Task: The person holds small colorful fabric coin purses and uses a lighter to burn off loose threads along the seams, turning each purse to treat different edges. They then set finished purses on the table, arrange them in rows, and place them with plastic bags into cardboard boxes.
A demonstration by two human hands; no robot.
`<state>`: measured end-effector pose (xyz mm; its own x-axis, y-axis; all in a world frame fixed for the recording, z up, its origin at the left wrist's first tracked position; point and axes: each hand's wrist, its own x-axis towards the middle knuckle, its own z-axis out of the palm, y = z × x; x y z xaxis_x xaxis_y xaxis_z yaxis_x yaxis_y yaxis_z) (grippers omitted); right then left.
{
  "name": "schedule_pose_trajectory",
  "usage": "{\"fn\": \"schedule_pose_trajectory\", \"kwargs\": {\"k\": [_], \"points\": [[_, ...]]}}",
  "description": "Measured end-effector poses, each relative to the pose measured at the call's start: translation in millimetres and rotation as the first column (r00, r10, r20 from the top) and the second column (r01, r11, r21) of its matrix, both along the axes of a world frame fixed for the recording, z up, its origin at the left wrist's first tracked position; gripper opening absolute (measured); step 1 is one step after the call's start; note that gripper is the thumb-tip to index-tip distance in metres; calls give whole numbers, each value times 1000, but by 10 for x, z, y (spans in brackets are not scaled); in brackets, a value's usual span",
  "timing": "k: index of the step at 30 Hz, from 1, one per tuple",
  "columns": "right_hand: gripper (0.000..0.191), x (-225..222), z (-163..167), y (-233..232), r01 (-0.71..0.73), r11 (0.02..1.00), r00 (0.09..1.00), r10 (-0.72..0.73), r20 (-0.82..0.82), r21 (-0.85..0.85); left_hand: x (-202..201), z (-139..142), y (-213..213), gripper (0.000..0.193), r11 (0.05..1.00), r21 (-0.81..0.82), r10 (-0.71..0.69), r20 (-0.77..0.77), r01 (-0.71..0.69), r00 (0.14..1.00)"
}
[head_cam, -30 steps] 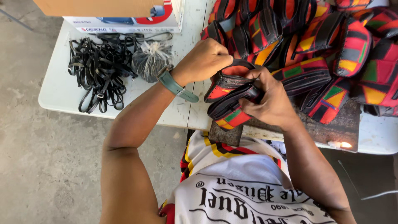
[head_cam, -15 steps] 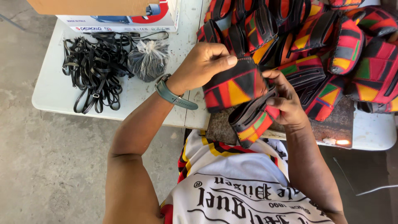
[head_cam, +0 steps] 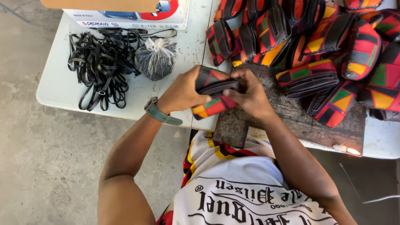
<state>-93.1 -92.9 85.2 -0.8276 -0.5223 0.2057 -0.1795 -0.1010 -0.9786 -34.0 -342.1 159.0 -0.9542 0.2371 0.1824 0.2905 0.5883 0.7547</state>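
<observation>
Now lower over table edge [head_cam: 125, 112]: one patterned pouch [head_cam: 212, 93], both hands' fingers [head_cam: 233, 85] pinching it.

Top edge crops cardboard box [head_cam: 125, 10]; hands hide pouch [head_cam: 214, 93].

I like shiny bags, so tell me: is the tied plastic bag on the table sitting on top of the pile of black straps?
No, the tied plastic bag sits on the white table beside the black straps.
</observation>
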Motion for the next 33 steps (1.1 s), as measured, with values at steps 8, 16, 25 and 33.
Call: {"fn": "schedule_pose_trajectory", "kwargs": {"k": [8, 16, 25, 33], "points": [[40, -773, 82, -679, 372, 812, 904, -206, -376, 450, -66, 21, -522, 54, 923, 32, 383, -178, -384, 906], [70, -117, 114, 70, 167, 964, 985, -173, -8, -208, -1034, -295, -557, 60, 841, 218, 542, -331, -496, 773], [64, 378, 523, 854, 136, 925, 986, -160, -37, -355, -1860, -663, -40, 64, 974, -58, 223, 91, -219, 971], [78, 430, 466, 923, 26, 891, 1000, -19, 19, -454, -1201, -32, 261, 77, 587, 808, -284, 155, 44, 946]]}}
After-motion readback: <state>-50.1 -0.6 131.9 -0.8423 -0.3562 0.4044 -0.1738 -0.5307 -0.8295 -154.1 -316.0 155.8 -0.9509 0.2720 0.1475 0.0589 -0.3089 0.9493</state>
